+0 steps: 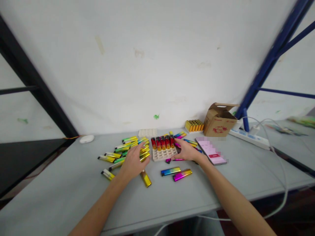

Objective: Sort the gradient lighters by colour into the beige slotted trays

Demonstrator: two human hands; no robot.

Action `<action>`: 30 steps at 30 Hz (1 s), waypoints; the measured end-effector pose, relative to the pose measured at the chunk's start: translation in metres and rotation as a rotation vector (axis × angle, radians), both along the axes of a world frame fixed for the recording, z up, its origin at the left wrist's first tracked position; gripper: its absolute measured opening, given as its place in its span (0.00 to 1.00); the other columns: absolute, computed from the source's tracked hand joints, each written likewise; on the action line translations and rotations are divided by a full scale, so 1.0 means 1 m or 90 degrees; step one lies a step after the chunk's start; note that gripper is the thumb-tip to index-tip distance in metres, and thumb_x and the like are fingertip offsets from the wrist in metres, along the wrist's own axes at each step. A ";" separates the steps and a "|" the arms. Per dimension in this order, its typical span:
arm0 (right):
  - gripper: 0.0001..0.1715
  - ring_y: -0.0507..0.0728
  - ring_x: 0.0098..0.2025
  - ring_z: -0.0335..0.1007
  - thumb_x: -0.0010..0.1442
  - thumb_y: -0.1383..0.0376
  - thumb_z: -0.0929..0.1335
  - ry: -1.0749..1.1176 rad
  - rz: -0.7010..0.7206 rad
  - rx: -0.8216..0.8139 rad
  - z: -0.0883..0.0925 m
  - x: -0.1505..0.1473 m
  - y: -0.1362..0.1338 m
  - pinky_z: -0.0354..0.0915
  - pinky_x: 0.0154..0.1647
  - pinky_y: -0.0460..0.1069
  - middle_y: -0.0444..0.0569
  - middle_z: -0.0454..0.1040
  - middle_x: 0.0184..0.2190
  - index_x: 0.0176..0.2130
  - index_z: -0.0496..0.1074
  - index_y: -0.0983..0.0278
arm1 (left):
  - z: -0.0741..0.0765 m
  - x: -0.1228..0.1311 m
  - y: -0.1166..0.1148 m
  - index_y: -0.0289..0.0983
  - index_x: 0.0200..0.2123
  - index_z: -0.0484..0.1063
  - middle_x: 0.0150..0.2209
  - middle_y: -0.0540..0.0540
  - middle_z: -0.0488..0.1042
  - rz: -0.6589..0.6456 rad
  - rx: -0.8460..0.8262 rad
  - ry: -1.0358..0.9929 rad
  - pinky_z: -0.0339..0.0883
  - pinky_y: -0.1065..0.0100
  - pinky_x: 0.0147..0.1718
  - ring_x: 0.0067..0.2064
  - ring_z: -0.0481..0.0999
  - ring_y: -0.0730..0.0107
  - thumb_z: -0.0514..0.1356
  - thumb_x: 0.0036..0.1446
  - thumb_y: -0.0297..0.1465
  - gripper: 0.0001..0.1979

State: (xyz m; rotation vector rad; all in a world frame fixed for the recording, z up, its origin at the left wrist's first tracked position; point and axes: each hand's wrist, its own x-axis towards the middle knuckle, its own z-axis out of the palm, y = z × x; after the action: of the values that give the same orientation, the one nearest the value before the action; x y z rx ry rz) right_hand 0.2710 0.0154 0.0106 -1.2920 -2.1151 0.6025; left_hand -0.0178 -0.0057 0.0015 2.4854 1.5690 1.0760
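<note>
A white lighter tray (164, 155) with small holes sits before me, its back row filled with several upright red-and-yellow lighters (162, 143). My right hand (187, 151) is at the tray's right edge, thumb at the front corner and index finger beside the end lighter. To the left, my left hand (135, 161) hovers low over a pile of yellow and green lighters (128, 144), thumb and fingers apart. A gold lighter (146, 179) lies just under that hand. Blue-yellow (170, 171) and pink-yellow (182, 175) lighters rest in front of the tray.
Behind stands another white tray (147, 132) and, farther right, a tray packed with orange lighters (194, 126). A cardboard box (220, 121), a phone (211, 151) and a power strip (251, 137) with cables occupy the right. A white oval object (86, 139) lies left, near the wall.
</note>
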 end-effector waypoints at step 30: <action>0.20 0.61 0.53 0.71 0.64 0.67 0.59 -0.072 -0.034 0.155 0.001 -0.010 0.049 0.63 0.57 0.56 0.57 0.76 0.49 0.49 0.75 0.67 | 0.004 0.001 -0.004 0.37 0.50 0.69 0.52 0.37 0.73 -0.136 -0.143 0.055 0.47 0.43 0.63 0.57 0.68 0.46 0.71 0.39 0.47 0.36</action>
State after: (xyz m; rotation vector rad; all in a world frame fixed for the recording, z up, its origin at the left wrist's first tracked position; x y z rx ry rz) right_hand 0.2612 0.0647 0.0113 -1.2652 -2.1583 0.2440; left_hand -0.0164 -0.0101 0.0053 2.5031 1.3209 0.7301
